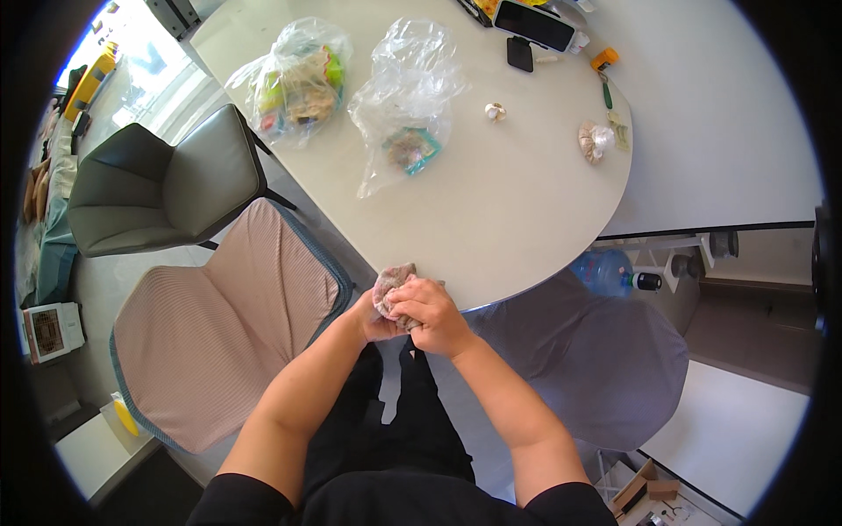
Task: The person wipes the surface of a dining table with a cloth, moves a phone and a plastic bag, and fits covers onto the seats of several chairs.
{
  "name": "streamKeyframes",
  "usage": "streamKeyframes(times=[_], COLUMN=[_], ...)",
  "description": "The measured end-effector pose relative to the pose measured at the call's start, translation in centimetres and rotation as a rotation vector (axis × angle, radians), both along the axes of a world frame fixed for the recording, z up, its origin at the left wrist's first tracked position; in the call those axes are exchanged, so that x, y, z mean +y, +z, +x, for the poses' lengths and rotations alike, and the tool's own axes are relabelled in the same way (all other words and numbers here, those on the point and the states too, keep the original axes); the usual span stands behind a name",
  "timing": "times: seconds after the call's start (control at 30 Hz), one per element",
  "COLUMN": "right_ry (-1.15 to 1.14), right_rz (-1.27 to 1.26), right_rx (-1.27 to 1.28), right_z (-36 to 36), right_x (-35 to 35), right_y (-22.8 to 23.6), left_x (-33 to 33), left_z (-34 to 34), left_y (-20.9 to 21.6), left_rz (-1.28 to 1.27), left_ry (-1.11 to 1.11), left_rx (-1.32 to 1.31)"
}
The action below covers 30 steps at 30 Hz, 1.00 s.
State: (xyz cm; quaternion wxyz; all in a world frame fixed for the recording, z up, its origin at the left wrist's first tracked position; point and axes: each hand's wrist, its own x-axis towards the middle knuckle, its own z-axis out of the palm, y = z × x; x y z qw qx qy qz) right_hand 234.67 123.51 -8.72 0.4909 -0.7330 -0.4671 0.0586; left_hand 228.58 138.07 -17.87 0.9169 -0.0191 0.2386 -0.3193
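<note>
Both my hands meet at the near edge of the pale table (517,202), around a crumpled cloth (394,282) in pinkish and beige tones. My left hand (375,323) holds the cloth from below and the left, its fingers partly hidden under it. Over the top, my right hand (431,317) presses with bent fingers into the folds. Beyond my hands lies a clear plastic bag (408,88) with a small teal-edged packet (412,151) in it. Farther left, a fuller clear bag (298,83) contains green and brown items.
A garlic bulb (495,111) and a tied bag of beige contents (593,142) lie on the table's right half. At its far end are a phone (535,24), a black case (519,54) and an orange-capped bottle (605,60). Covered chairs (228,324) flank me; a water jug (605,272) stands right.
</note>
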Motion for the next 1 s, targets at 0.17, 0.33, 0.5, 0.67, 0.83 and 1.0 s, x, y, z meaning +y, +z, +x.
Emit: streamKeyframes(times=[0.17, 0.33, 0.5, 0.67, 0.83, 1.0], right_ry=[-0.411, -0.68, -0.336, -0.245, -1.026, -0.918], right_rz=[-0.054, -0.203, -0.084, 0.002, -0.139, -0.191], right_rx=[-0.13, -0.289, -0.179, -0.096, -0.195, -0.408], right_z=[4.7, 9.1, -0.4, -2.3, 10.8, 11.7], right_x=[-3.7, -7.7, -0.6, -0.6, -10.9, -6.1], right_y=[2.7, -2.2, -2.1, 2.2, -0.5, -4.1], left_x=[0.3, 0.5, 1.4, 3.2, 4.0, 4.2], left_z=[0.9, 1.2, 0.1, -0.1, 0.4, 0.5], left_y=[2.8, 2.9, 0.8, 1.5, 2.7, 2.4], left_rz=[0.352, 0.368, 0.289, 0.356, 0.386, 0.416], left_ry=[-0.226, -0.229, -0.206, -0.117, -0.249, -0.213], left_rx=[0.1, 0.149, 0.179, 0.117, 0.103, 0.101])
